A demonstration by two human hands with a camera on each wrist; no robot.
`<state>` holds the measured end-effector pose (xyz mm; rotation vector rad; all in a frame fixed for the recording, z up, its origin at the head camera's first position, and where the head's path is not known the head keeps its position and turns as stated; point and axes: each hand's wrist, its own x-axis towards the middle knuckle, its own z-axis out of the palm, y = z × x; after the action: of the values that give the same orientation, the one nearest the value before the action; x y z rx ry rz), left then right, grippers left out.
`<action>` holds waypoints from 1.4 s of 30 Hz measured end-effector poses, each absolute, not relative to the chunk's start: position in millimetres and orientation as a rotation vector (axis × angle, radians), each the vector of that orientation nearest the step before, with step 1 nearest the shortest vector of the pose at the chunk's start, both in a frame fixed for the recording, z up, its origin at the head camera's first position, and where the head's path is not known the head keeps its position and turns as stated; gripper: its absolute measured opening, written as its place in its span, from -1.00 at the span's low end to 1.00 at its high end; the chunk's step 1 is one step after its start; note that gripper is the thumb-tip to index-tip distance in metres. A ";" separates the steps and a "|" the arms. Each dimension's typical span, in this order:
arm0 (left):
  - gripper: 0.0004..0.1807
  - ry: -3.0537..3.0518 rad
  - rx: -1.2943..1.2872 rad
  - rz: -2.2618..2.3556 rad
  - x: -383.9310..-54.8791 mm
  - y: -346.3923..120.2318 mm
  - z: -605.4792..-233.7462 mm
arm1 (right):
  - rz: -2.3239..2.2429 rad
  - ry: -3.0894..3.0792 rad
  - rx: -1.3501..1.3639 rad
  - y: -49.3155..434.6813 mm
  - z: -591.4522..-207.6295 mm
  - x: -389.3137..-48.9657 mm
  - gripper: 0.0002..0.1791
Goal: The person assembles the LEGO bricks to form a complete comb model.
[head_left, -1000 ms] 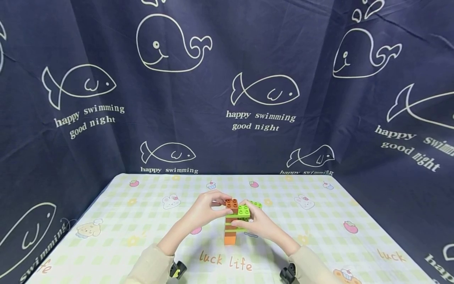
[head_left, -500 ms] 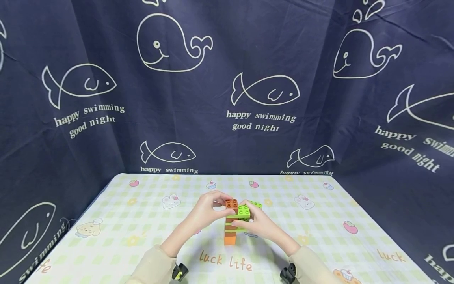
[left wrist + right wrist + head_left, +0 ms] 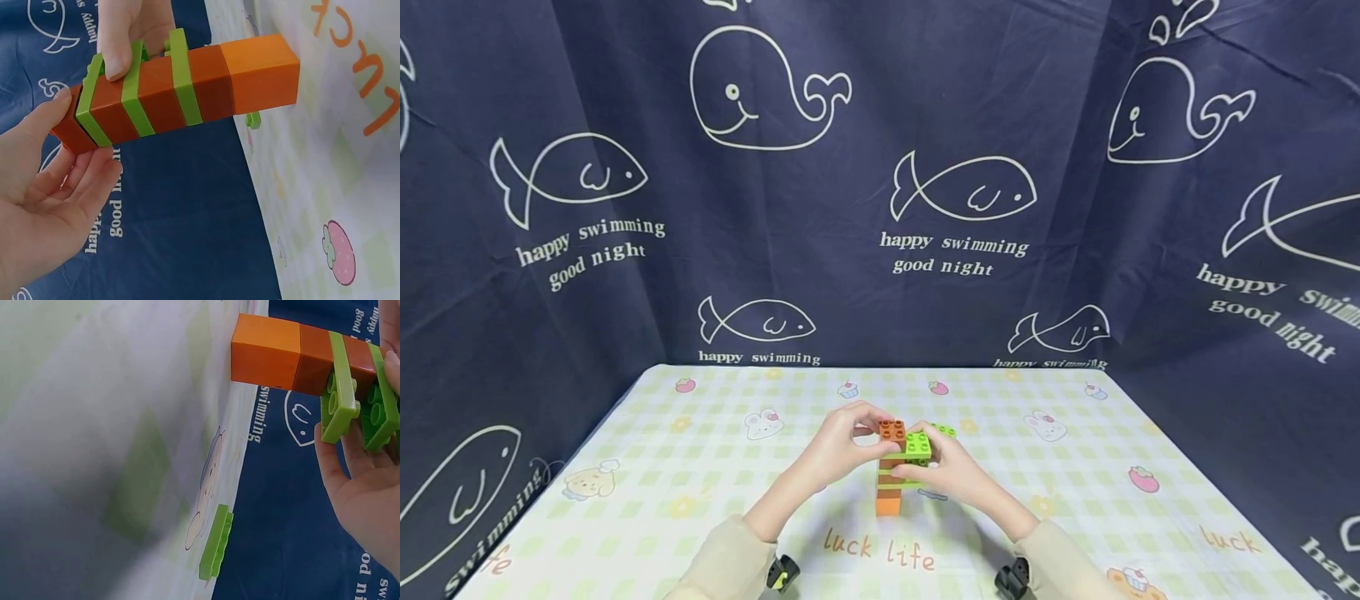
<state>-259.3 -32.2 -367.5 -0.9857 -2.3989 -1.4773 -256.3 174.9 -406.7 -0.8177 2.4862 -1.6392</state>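
A tower of toy building blocks stands upright on the table, with a bright orange block [image 3: 262,72] at its foot. Above that, reddish-brown bricks alternate with thin green plates [image 3: 187,87] that jut out to the right. My left hand [image 3: 838,442] pinches the topmost brown brick [image 3: 892,432] between thumb and fingers; this brick sits on the upper green plate [image 3: 918,443]. From the right, my right hand [image 3: 951,465] grips the tower, its thumb on the near side and its fingers around the jutting plates, partly hidden in the head view.
A loose green plate [image 3: 216,544] lies on the table behind my right hand. The table wears a checked, printed cloth [image 3: 715,467]. Dark blue curtains [image 3: 850,192] with fish and whale drawings enclose the table at the back and sides.
My left forearm has shifted very slightly to the right. Both hands keep their holds, and the tower stays where it was.
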 end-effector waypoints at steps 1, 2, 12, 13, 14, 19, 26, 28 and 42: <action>-0.72 -2.397 -0.986 -1.481 -259.6 -32.3 -367.9 | -1.640 2.488 -0.814 174.9 -406.6 -256.2 -0.61; -0.72 -2.398 -0.984 -1.487 -259.7 -32.3 -368.1 | -1.640 2.489 -0.810 174.9 -406.4 -256.1 -0.60; -0.71 -2.380 -0.982 -1.526 -259.5 -30.6 -370.0 | -1.618 2.501 -0.873 179.3 -406.0 -258.0 -0.60; -0.71 -2.382 -0.981 -1.528 -259.8 -30.6 -370.2 | -1.620 2.497 -0.878 179.8 -405.9 -258.1 -0.59; -0.71 -2.383 -0.980 -1.532 -260.1 -30.7 -370.4 | -1.619 2.494 -0.884 180.3 -405.7 -258.0 -0.59; -0.71 -2.387 -0.974 -1.569 -260.7 -31.4 -372.0 | -1.614 2.488 -0.850 182.5 -404.9 -257.1 -0.53; -0.70 -2.387 -0.962 -1.588 -259.7 -31.8 -374.9 | -1.586 2.486 -0.788 186.1 -405.5 -255.0 -0.41; -0.70 -2.388 -0.962 -1.593 -259.5 -31.8 -375.2 | -1.575 2.495 -0.770 187.5 -405.7 -254.3 -0.41; -0.69 -2.402 -0.973 -1.620 -260.9 -35.0 -376.2 | -1.545 2.568 -0.735 204.8 -401.7 -250.5 -0.58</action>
<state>-260.9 -35.0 -376.2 -0.9727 -2.4018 -1.6203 -250.5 204.8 -401.7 -0.7353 2.5681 -1.5449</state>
